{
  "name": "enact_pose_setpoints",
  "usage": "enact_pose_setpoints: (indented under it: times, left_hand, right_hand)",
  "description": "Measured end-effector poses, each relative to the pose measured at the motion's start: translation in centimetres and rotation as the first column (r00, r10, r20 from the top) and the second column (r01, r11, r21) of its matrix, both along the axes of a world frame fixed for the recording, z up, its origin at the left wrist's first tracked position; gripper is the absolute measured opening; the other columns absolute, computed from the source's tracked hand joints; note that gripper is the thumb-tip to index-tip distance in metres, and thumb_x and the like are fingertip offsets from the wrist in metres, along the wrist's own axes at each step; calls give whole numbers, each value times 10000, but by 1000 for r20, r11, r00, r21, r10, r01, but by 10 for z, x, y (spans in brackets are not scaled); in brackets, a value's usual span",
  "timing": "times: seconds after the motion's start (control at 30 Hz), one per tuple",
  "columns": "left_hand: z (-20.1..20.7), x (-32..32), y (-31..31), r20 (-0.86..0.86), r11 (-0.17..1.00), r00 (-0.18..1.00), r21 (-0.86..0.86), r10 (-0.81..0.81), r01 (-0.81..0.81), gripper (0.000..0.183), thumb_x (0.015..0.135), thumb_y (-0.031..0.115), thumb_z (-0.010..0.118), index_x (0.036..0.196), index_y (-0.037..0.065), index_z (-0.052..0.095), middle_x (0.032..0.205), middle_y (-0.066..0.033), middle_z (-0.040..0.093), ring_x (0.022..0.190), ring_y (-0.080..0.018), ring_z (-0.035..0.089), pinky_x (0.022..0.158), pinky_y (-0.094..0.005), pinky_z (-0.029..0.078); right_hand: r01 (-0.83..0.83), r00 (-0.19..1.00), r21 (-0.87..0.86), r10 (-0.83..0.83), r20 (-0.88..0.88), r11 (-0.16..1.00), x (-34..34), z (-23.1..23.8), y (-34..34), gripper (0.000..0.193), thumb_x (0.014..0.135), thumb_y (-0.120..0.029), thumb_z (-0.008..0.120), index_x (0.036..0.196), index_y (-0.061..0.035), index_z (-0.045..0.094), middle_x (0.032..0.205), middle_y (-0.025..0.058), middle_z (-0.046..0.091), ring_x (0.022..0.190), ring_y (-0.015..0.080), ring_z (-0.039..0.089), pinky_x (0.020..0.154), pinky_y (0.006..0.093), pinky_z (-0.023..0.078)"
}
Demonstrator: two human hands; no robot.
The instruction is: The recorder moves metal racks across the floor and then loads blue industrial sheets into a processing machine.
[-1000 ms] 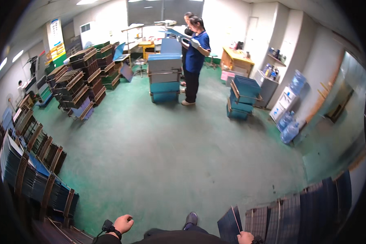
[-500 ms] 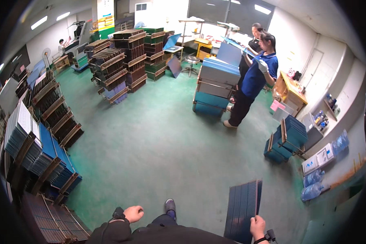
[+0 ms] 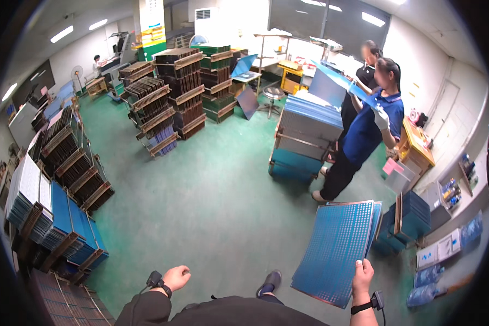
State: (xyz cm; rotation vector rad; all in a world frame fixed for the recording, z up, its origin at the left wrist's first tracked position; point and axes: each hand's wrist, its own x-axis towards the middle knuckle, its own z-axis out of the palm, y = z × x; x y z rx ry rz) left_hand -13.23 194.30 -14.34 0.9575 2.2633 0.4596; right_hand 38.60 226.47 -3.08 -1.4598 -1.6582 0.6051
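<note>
My right hand (image 3: pixel 362 276) pinched the blue perforated panel (image 3: pixel 337 250) by its lower edge, upright at my right side; thin, probably flexing, sharp-edged; left hand (image 3: pixel 176 277) hung loosely curled, empty.

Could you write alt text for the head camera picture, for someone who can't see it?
The person's right hand holds blue perforated panels upright; the left hand is empty. Ahead, on a green floor, a co-worker lifts a blue sheet.

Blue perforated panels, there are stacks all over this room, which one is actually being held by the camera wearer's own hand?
The blue perforated panel gripped at its lower edge by the right hand; other stacks sit on racks or floor.
</note>
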Motion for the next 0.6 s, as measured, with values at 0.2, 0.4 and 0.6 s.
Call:
enact_pose_setpoints:
  times: [0.2, 0.4, 0.6]
  left_hand:
    - [4, 26, 84, 20, 996, 996, 0, 92, -92, 370, 852, 292, 614, 1150, 76, 648, 1073, -130, 697, 999, -296, 658, 887, -397, 512]
    - [30, 32, 203, 182, 985, 974, 82, 132, -149, 395, 878, 305, 621, 1187, 60, 629, 1103, -133, 694, 1020, -269, 663, 891, -373, 517]
    - [33, -9, 363, 518, 953, 853, 222, 63, -205, 402, 942, 297, 598, 1247, 36, 584, 1207, -106, 642, 1053, -203, 633, 916, -341, 502]
  right_hand:
    - [-146, 959, -30, 134, -249, 989, -40, 19, 160, 309, 944, -105, 547, 679, -42, 401, 643, -60, 359, 627, 49, 320, 525, 289, 279]
    - [-307, 793, -143, 170, -584, 941, -51, 13, 277, 150, 964, -108, 540, 894, -8, 628, 791, -10, 618, 681, 50, 508, 630, 217, 414]
    - [-268, 734, -200, 66, -676, 942, -103, 22, 334, 197, 968, -126, 527, 948, 36, 635, 839, 56, 670, 704, 116, 605, 681, 250, 484]
